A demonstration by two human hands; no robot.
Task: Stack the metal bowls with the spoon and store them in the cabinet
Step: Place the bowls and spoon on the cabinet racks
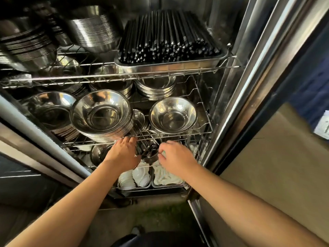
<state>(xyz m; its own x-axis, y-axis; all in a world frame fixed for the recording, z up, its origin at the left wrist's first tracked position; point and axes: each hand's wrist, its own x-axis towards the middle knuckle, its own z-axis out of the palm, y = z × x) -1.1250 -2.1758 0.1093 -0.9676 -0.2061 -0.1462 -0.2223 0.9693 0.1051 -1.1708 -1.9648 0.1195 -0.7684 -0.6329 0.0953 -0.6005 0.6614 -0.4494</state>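
Black chopsticks (167, 35) packed tight in steel tray (170, 65), top wire shelf (124, 75), roughly 12 o'clock. White ceramic spoons (140, 177) crammed in bins on bottom level, near centre toward 6 o'clock. Steel door frame (249, 82) runs diagonal at 3 o'clock, tan wall panel (277, 157) beyond it. White paper scrap (323, 124) at far 3 o'clock edge, text unreadable.

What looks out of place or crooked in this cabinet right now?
The tall bowl stack on the middle rack leans toward its front rail, overhanging both hands. Nothing looks spilled or damaged.
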